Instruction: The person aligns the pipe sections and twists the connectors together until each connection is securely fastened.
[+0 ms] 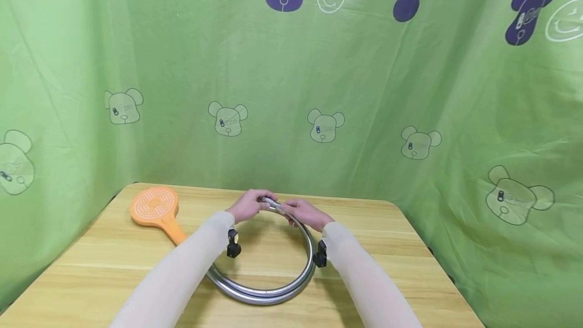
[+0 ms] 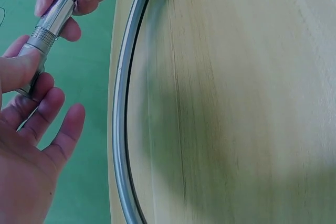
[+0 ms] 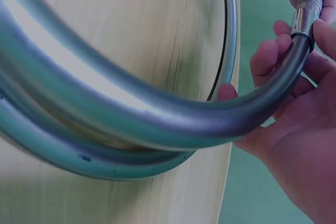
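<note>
A silver shower hose (image 1: 264,298) lies coiled in a loop on the table, its upper end raised between both hands. My right hand (image 1: 308,213) pinches the shiny end sleeve (image 3: 302,20) of the hose, seen closely in the right wrist view. My left hand (image 1: 247,206) holds a metal fitting (image 2: 30,61) between thumb and fingers. Threads (image 2: 43,37) show between the fitting and the sleeve, and the two pieces are in line. Left of the left forearm lies an orange shower head (image 1: 155,204), spray face up; the forearm hides the end of its handle.
The wooden table (image 1: 387,262) ends just beyond the hands. Green curtains (image 1: 273,161) with bear prints hang behind it and on both sides. Each wrist wears a small black camera, the right one (image 1: 321,254) close to the hose loop.
</note>
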`<action>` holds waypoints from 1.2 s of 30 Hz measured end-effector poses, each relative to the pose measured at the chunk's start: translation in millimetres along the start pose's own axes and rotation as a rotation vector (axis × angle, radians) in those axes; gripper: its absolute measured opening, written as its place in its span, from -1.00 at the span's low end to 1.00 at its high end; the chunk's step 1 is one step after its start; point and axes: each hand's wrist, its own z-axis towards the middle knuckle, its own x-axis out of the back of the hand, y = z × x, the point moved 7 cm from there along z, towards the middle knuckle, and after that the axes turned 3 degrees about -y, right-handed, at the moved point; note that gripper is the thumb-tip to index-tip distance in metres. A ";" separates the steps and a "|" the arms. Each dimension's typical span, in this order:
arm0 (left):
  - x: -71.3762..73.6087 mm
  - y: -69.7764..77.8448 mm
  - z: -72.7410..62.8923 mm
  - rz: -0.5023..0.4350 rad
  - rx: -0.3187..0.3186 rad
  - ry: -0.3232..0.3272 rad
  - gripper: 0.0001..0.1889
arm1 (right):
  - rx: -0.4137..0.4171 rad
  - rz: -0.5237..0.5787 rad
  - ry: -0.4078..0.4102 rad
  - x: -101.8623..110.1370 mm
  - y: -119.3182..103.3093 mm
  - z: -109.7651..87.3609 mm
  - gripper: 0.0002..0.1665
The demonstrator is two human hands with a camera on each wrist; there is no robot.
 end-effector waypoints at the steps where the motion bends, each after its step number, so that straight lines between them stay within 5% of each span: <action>1: -0.1 0.0 0.2 0.000 0.000 -0.002 -0.68 | 0.002 -0.009 0.003 0.2 -0.5 -0.3 -0.60; 15: -2.1 -4.7 0.2 -0.044 0.035 -0.010 -0.70 | 0.031 -0.186 0.115 0.3 -11.1 -4.4 -0.70; 36: -2.5 2.8 -2.0 -0.071 0.067 -0.028 -0.77 | 0.068 -0.151 0.140 3.3 -8.7 -1.0 -0.77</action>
